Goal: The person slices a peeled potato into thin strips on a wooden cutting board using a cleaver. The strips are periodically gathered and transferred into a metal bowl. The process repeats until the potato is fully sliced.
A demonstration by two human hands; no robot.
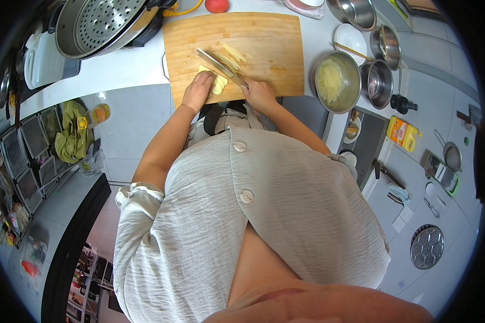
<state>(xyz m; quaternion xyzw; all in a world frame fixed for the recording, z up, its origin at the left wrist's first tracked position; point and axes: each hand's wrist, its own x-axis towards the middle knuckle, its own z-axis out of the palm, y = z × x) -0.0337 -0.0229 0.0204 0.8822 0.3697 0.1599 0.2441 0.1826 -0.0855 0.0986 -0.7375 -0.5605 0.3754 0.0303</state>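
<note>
On the wooden cutting board (266, 36), my left hand (199, 91) presses down on pale yellow potato slices (219, 84), its fingers covering part of them. My right hand (260, 95) grips the handle of a kitchen knife (215, 63). The blade slants to the upper left across the board, just beyond the slices and my left fingertips. Along the blade's far side lie cut potato sticks (231, 56). To the right of the board stands a metal bowl (352, 76) holding shredded potato (330, 80).
A large steamer pot (105, 24) with a perforated tray stands at the left. Beyond the board is a red round item (216, 5). Chopsticks (352, 51) lie across a white plate (353, 37) near several metal bowls. The sink (363, 149) is at my right.
</note>
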